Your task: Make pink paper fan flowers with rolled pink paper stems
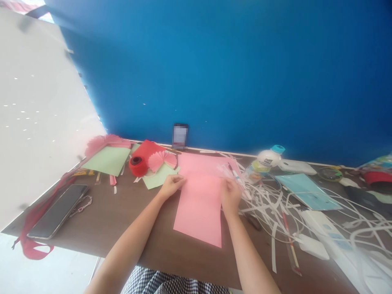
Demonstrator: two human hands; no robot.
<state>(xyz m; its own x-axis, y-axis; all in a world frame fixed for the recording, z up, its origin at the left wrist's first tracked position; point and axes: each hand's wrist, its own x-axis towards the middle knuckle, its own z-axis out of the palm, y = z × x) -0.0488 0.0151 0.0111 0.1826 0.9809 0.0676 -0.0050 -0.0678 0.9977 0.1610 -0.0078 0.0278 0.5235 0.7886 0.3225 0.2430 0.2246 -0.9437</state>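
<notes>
2 bare hands are working over a brown table (122, 224), lower centre of frame. The L hand (172, 186) is pinching the L edge of a pink sheet (199, 208); the R hand (231, 197) is gripping its R edge, fingers looking closed on it, tho blur is softening detail. The sheet is lying mid-frame, its near end pointing toward the bottom. More pink paper (208, 161) is showing behind it; can't tell if that's a 2nd pc or a fold. Step in hand: prob. steadying the sheet by its sides; next move is likely calling for a light grip & even edges.

Counting, L of centre: 2 pleated pink fans (162, 160), 1 roll of red tape (139, 168), 2 green sheets (108, 160), maybe a 3rd partly covered. Far L: 1 dark phone (59, 212) is lying flat. R of centre: 1 bottle (265, 161) w/ blue cap, 1 light-blue folder (306, 190), & white cables (266, 200) are tangling, too many to count.
</notes>
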